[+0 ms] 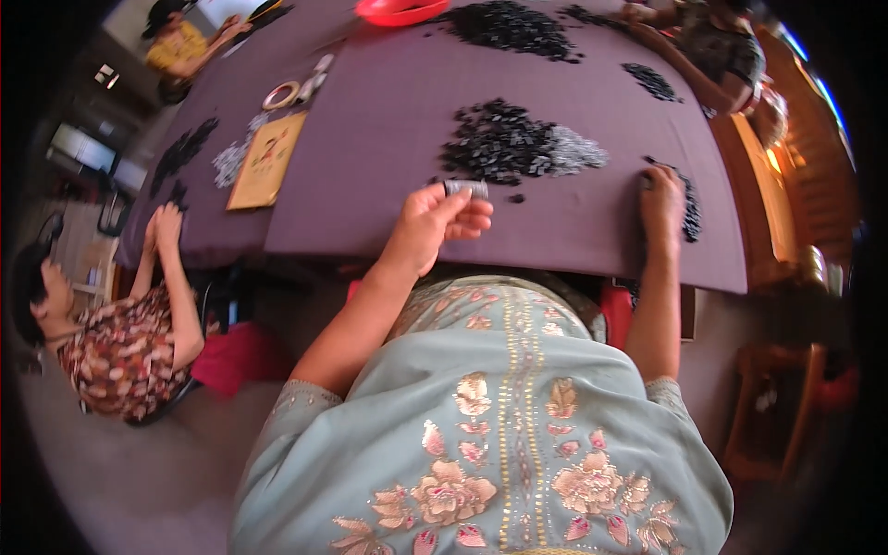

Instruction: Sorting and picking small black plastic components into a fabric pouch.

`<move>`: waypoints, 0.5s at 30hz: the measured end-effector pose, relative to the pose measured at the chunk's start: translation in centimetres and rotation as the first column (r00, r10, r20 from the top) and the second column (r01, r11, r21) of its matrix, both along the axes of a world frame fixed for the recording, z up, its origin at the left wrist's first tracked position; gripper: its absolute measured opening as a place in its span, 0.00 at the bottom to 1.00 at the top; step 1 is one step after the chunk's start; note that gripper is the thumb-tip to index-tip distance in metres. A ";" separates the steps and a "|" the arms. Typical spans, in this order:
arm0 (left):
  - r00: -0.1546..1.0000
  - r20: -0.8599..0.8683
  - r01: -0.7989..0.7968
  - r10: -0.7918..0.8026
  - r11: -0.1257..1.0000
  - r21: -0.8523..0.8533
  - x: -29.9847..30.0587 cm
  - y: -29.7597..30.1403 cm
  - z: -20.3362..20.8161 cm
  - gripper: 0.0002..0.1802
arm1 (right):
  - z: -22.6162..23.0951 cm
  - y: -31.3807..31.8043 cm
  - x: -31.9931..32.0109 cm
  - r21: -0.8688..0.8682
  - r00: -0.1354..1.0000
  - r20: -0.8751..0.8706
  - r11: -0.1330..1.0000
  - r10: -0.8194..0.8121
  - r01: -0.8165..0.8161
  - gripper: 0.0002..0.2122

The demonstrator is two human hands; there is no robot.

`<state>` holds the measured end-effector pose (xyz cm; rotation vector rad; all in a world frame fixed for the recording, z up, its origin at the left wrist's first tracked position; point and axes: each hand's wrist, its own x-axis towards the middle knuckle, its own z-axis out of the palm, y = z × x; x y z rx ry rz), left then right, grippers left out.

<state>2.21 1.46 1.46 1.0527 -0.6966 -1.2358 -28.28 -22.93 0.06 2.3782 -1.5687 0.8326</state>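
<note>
My left hand (435, 222) is closed, pinching a small rectangular piece (466, 190), black at one end and greyish clear on the rest, between thumb and fingers. It is held just in front of a heap of small black pieces (495, 139). A patch of clear, greyish pieces (575, 151) adjoins that heap on its right. Over at the right side of the table, my right hand (661, 199) reaches down with curled fingers beside a narrow spread of black pieces (691, 205). Something dark shows by its thumb, too small to name.
The purple-covered table (361, 157) carries a yellow booklet (268, 162), a tape roll (281, 94), a red bowl (400, 10) and a larger black heap (509, 30). Co-workers sit at the left (125, 342), far left (180, 46) and far right (721, 55).
</note>
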 end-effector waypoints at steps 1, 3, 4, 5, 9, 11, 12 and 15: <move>0.998 0.029 -0.057 0.059 0.997 -0.042 1.0 0.2 0.2 0.11 | 0.2 0.2 -0.6 -0.015 0.999 0.024 0.999 -0.033 0.033 0.10; 0.964 0.134 -0.220 0.228 0.973 -0.075 3.5 0.7 0.1 0.11 | -0.2 -0.5 -2.1 0.034 0.995 0.011 0.994 -0.100 0.100 0.10; 0.920 0.262 -0.281 0.291 0.957 -0.074 4.7 0.7 -0.3 0.11 | 0.0 -0.6 -2.1 0.028 0.995 0.024 0.995 -0.094 0.093 0.12; 0.857 0.385 -0.337 0.341 0.938 -0.081 5.4 0.9 -0.8 0.12 | -0.1 -0.3 -1.9 -0.026 0.998 0.017 0.998 -0.063 0.064 0.12; 0.628 0.690 -0.299 0.360 0.930 -0.213 4.5 0.6 -2.3 0.09 | 0.3 0.4 0.1 -0.082 0.992 0.110 0.995 0.057 -0.048 0.13; 0.396 0.856 -0.275 0.333 0.932 -0.236 3.9 0.3 -2.2 0.11 | 0.4 1.6 1.5 -0.082 0.974 0.148 0.984 0.171 -0.160 0.13; 0.280 0.903 -0.258 0.325 0.932 -0.255 3.6 0.1 -1.9 0.13 | 1.4 3.1 3.1 -0.030 0.959 0.184 0.976 0.217 -0.215 0.15; 0.161 0.944 -0.179 0.288 0.949 -0.259 3.6 -0.6 -1.5 0.13 | 2.5 6.0 7.1 0.049 0.895 0.293 0.930 0.336 -0.365 0.16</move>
